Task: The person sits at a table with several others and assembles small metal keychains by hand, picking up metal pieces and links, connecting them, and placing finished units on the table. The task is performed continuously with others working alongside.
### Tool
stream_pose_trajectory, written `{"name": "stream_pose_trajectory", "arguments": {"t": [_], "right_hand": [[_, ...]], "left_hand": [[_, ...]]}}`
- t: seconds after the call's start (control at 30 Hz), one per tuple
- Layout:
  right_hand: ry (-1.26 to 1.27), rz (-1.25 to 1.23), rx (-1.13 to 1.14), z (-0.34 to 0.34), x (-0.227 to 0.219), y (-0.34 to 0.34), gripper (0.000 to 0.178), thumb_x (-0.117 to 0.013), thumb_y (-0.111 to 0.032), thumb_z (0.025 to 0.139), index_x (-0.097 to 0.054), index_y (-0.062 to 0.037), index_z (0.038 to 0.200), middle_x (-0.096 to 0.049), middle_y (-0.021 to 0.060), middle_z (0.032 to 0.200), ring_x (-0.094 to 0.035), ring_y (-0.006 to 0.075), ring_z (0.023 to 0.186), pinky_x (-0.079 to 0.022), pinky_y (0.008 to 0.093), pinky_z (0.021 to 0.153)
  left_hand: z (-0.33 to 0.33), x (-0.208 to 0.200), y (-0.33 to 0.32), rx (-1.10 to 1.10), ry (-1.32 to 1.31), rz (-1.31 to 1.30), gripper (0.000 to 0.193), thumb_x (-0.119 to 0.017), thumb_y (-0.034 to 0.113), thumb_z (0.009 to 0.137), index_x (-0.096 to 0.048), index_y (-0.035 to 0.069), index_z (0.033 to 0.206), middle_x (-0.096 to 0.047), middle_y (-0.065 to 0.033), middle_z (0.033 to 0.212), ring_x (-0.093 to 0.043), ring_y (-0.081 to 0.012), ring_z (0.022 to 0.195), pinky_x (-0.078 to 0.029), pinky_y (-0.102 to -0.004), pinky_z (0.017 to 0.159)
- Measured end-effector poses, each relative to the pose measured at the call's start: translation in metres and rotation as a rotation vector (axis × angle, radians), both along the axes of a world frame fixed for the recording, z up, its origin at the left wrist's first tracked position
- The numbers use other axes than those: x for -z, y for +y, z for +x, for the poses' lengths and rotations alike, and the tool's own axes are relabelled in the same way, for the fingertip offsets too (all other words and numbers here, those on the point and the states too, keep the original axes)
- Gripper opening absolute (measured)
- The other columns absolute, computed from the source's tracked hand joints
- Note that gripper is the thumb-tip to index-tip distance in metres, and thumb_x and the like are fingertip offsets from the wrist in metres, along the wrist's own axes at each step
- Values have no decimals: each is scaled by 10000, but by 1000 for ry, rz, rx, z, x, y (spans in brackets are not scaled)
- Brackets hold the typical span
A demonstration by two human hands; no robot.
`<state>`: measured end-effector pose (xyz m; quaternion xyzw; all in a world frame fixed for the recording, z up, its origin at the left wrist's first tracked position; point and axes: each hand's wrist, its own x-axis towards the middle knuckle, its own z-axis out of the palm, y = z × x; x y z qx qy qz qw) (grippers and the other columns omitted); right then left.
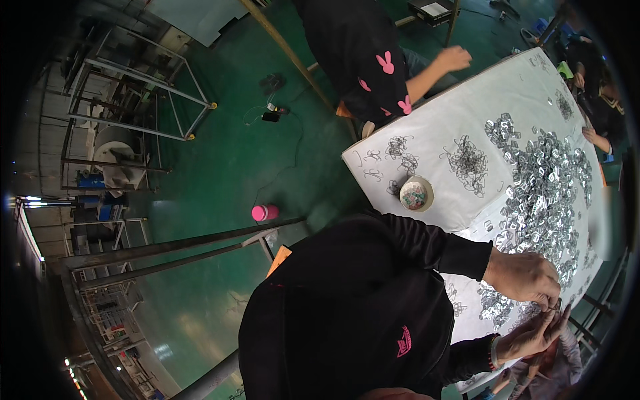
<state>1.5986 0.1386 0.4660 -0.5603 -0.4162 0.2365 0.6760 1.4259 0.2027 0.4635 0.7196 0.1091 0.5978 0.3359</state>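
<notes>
At the far right side of a white-covered table (pixel 513 87), my two hands meet over small metal parts. My left hand (pixel 523 277) comes in from above with its fingertips pinched together. Just below it, my right hand (pixel 530 339) is turned upward, its thumb and fingers closing at the same spot. What they hold between them is too small to make out. Right beside my hands lies a large heap of shiny flat metal buckle-like pieces (pixel 543 193). A pile of thin dark wire hooks (pixel 467 163) lies nearer the table's left part.
A pale round tub (pixel 430 200) with small coloured bits stands near the table edge. Across the corner, a person in black (pixel 360 60) works; others (pixel 603 110) sit at the far right. A pink bottle (pixel 265 213) and metal frames (pixel 143 83) stand on the green floor.
</notes>
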Motion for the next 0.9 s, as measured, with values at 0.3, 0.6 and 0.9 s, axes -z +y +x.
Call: {"name": "stream_pose_trajectory", "arguments": {"t": [0.3, 0.6, 0.9], "right_hand": [[-11, 21, -4, -28, -5, -19, 255, -472, 50, 891, -542, 140, 1119, -614, 254, 1047, -616, 255, 953, -483, 315, 875], [219, 85, -53, -29, 6, -30, 194, -579, 69, 831, -607, 60, 1023, -634, 162, 974, -626, 197, 842, -506, 267, 747], [245, 93, 7, -17, 4, -42, 133, -597, 37, 826, -596, 39, 958, -575, 148, 983, -560, 169, 807, -460, 212, 656]], "left_hand": [[1, 16, -5, 103, 41, -77, 120, -671, 120, 763, -586, 41, 793, -574, -66, 736, -577, -253, 731, -459, -362, 660], [2, 17, -8, 174, 101, -211, 130, -652, 119, 796, -568, 28, 839, -585, -88, 743, -584, -260, 737, -460, -373, 656], [-33, 150, 78, -13, 676, -447, 115, -668, 149, 771, -690, 37, 785, -659, -108, 774, -649, -237, 758, -510, -355, 698]]}}
